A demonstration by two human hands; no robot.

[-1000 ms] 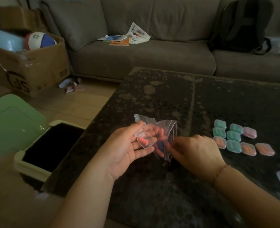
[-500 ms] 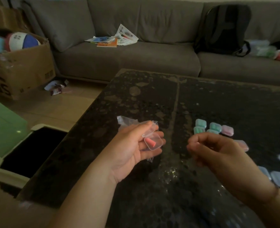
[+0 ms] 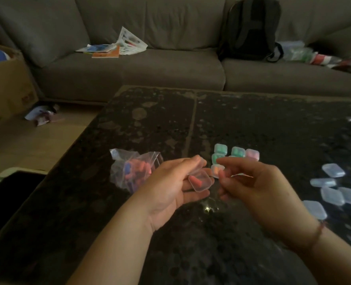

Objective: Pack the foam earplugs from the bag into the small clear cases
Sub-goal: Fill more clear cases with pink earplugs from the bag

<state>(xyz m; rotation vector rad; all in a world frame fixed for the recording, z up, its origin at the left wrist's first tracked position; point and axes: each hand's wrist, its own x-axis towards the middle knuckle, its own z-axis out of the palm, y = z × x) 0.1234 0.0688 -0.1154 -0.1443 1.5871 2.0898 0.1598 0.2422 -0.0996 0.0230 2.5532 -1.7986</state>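
The left hand (image 3: 170,188) grips a small open clear plastic case (image 3: 201,182) with one orange foam earplug (image 3: 197,181) inside. The right hand (image 3: 259,190) sits just beside it, fingers curled — I cannot tell if it holds anything. Keep the case level and push the next plug in gently. The clear plastic bag of earplugs (image 3: 133,171) lies by the dark stone table's (image 3: 149,124) left edge. Filled cases (image 3: 236,154) lie behind the hands, empty cases (image 3: 333,192) by the right edge — nothing blocks the way.

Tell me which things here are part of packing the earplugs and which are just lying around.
Part of the job: zip bag of foam earplugs; open clear case with one orange earplug, held in left hand; right hand; filled cases; empty cases.

Lying about: backpack; papers on sofa; cardboard box; floor litter.
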